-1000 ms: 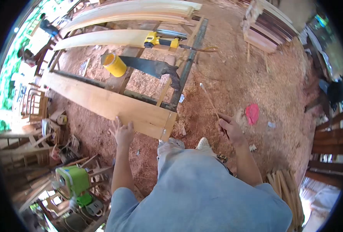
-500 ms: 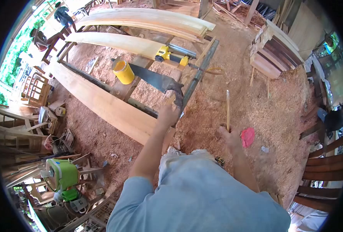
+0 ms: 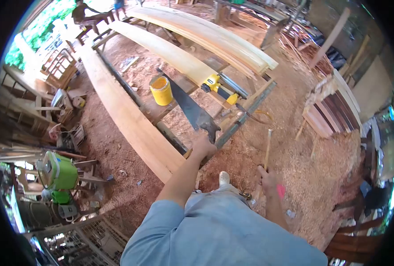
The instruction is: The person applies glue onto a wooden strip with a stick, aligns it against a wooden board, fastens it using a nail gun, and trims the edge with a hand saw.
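Note:
My left hand (image 3: 203, 147) is closed at the handle end of a handsaw (image 3: 183, 102). The dark blade slants away to the upper left across the timber frame, passing beside a yellow tub (image 3: 161, 91) with orange-yellow contents. In my right hand (image 3: 268, 178), held low over the shavings, a slim wooden stick (image 3: 268, 148) points upward, its end pale. A yellow and black power tool (image 3: 221, 90) lies to the right of the saw. Just left of my left hand is the near end of a long curved board (image 3: 126, 117).
More long boards (image 3: 206, 37) lie on the far side of the frame (image 3: 246, 115). Stacked timber (image 3: 332, 111) stands at right. A green cooler (image 3: 59, 170) sits at lower left. Shavings cover the floor, with a pink scrap (image 3: 281, 191). A person (image 3: 88, 15) sits far off.
My view has turned, shifting the boards, tub and power tool rightward and down. The saw lies at a steeper slant in view. Both hands appear lower, still holding the saw and the stick.

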Available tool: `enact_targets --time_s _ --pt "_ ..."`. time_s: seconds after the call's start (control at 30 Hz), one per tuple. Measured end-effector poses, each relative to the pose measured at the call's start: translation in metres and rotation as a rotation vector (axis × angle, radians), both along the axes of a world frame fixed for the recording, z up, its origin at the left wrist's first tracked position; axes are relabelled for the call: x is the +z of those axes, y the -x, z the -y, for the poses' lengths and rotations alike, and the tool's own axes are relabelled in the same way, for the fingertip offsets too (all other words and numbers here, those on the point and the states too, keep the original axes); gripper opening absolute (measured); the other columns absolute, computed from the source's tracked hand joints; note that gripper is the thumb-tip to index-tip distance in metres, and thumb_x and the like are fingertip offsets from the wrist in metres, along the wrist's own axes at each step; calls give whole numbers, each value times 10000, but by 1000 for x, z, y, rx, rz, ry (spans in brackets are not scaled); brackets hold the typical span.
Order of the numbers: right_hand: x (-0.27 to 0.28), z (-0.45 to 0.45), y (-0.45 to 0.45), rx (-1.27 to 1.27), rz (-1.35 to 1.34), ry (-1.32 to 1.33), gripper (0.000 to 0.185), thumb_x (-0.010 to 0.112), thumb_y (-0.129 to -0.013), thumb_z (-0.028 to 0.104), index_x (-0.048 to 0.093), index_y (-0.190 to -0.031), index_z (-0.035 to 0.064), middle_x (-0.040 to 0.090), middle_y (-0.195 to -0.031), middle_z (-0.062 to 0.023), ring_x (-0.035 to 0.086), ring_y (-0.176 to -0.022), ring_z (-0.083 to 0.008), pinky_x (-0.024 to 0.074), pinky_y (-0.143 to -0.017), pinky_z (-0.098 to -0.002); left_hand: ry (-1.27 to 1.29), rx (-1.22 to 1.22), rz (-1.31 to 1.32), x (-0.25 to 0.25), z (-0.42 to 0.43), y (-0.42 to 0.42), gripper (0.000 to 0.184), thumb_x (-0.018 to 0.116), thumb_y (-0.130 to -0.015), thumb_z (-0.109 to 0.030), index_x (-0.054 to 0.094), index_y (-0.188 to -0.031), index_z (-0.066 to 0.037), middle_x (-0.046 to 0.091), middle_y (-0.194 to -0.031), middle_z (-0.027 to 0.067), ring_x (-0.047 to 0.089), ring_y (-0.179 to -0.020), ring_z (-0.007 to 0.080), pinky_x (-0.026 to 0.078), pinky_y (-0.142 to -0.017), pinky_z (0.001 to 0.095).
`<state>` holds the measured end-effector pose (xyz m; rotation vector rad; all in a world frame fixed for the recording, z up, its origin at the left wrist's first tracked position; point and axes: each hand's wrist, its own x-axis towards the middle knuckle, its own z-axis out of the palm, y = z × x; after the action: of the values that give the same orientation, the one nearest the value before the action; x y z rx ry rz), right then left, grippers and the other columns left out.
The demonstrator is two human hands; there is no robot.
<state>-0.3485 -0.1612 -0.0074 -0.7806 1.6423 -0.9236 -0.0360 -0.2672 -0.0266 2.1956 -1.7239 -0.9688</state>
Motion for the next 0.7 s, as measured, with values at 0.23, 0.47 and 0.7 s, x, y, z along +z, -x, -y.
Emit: enact_targets --time_s 0.23,0.47,0.7 --pt "1 67 38 40 -104 107 236 674 -926 225 651 -1061 33 497 -622 28 441 -450 -78 343 -405 -255 302 214 -81 -8 -28 -4 295 685 -647 -251 675 -762 20 651 -879 261 620 -889 427 501 -826 489" --pt "3 75 70 -11 -54 67 226 664 -925 208 672 -1070 35 533 -707 28 469 -560 -84 376 -501 -263 405 299 56 -27 -17 -20 223 660 -632 -192 633 -728 8 647 -825 229 614 -875 411 495 -809 475" --pt "17 31 81 -147 -147 14 221 669 -915 231 652 -1055 60 498 -692 31 457 -571 -75 348 -470 -260 547 249 122 -43 32 -48 214 679 -635 -166 626 -739 14 640 -837 241 600 -915 430 501 -814 501"
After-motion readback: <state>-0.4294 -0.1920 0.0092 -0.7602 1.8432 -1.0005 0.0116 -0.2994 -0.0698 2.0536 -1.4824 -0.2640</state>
